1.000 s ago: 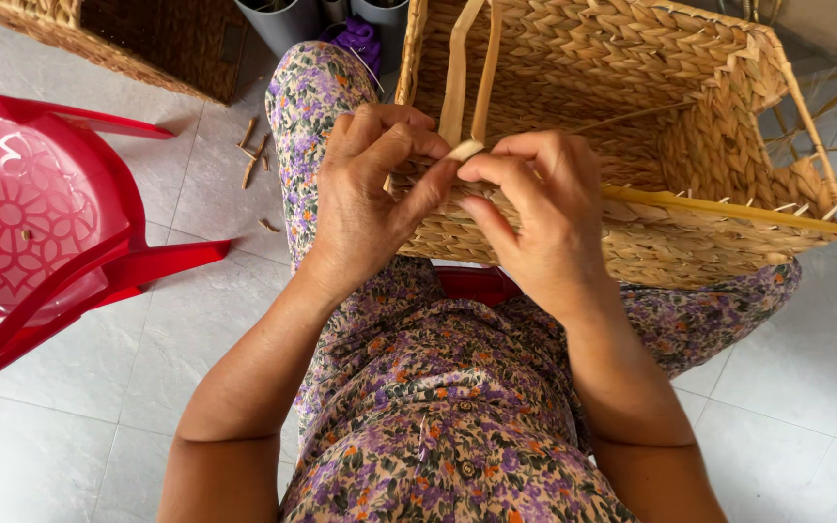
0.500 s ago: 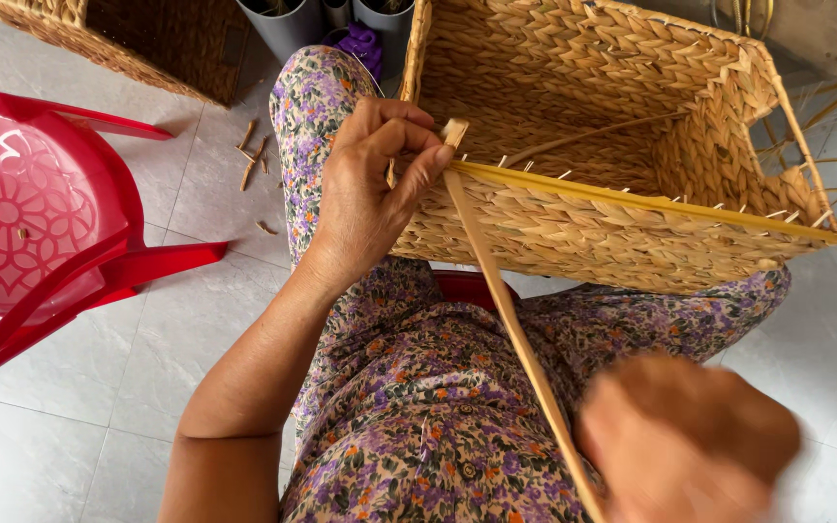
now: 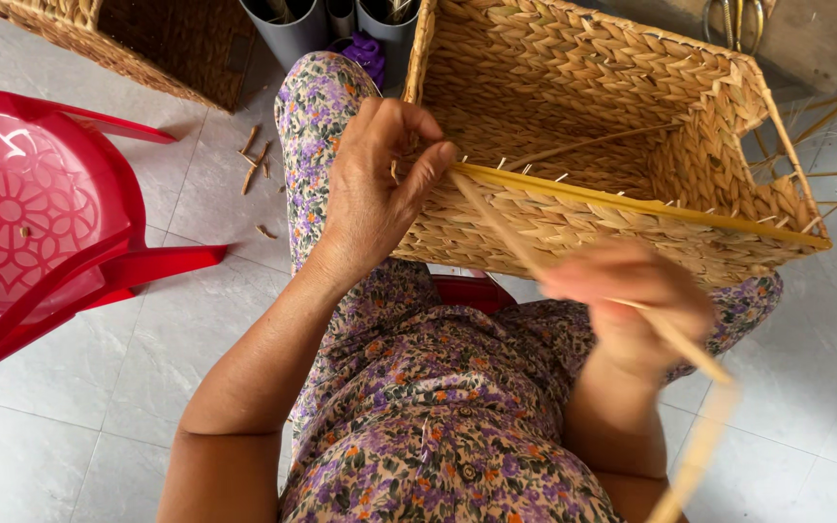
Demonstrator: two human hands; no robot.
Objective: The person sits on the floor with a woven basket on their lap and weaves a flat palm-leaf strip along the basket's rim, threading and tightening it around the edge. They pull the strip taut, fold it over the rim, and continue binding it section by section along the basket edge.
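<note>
We are sitting in a flowered purple dress (image 3: 409, 426), and nearest to us our right hand (image 3: 632, 300), blurred, is clenching its grip around a long flat tan weaving strip (image 3: 525, 257) that runs up to the basket's near corner. There our left hand (image 3: 375, 189) is pinching the strip's upper end against the rim of the rectangular woven straw basket (image 3: 593, 116), which is resting on our knees. A yellow rod (image 3: 651, 206) is lying along its near rim. On the tiled floor (image 3: 99, 387), to the left, a red plastic chair (image 3: 41, 223) is standing. Beyond it, another woven basket (image 3: 138, 39) and grey tubes (image 3: 293, 29) are crowding the far edge.
</note>
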